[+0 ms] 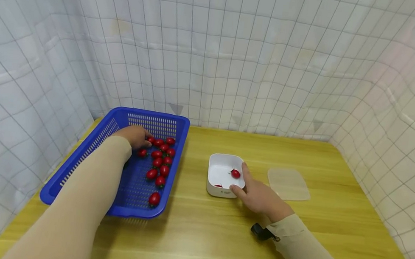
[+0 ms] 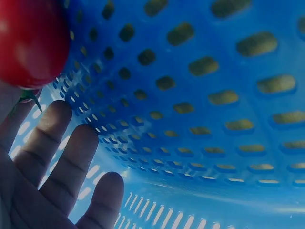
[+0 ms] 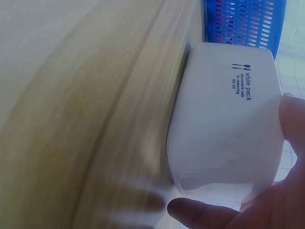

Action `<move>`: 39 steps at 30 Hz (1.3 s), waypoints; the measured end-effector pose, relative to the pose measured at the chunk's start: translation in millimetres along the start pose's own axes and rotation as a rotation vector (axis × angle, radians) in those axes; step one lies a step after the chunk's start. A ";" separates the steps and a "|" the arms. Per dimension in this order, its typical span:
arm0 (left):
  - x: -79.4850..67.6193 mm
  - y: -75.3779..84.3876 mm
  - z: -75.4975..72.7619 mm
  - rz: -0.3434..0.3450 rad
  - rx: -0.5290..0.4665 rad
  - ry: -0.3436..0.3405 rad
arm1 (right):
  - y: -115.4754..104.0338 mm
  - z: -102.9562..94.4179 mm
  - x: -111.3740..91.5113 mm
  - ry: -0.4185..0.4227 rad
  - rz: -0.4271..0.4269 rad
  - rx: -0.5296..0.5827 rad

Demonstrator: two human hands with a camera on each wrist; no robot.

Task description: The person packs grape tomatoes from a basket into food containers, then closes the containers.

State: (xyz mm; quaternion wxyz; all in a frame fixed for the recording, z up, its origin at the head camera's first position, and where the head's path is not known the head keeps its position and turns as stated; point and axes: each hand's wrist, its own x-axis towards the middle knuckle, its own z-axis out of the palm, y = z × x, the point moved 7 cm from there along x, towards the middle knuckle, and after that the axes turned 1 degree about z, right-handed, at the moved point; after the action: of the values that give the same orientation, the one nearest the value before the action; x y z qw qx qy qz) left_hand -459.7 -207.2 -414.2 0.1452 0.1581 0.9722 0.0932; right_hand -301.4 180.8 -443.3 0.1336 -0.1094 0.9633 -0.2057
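Inside a blue basket, my left hand reaches to the far row of cherry tomatoes. Its thumb and forefinger are at a small red one; the left wrist view shows the other fingers nearly straight. A larger-looking cherry tomato with a green stem hides part of that hand there. Beside a square white container, my right hand grips its right side between thumb and fingers. One stemmed cherry tomato lies in the container, and another is mostly hidden by the near wall.
A translucent flat lid lies on the wooden table to the right of the container. A black object shows under the right wrist. White gridded sheeting borders the table at the back and sides.
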 end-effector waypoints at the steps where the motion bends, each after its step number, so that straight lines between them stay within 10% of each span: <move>1: -0.1 -0.8 0.8 -0.004 0.004 -0.002 | 0.0 0.3 0.1 0.000 -0.002 0.000; 39: -3.1 0.1 4.8 -0.050 -0.010 -0.019 | -5.4 -1.4 -5.3 0.001 -0.031 0.002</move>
State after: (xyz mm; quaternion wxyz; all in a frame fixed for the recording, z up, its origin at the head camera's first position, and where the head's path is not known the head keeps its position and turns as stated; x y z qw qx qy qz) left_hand -455.4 -207.5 -417.9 0.1577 0.1339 0.9739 0.0929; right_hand -296.0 177.9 -438.7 0.1301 -0.1240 0.9613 -0.2089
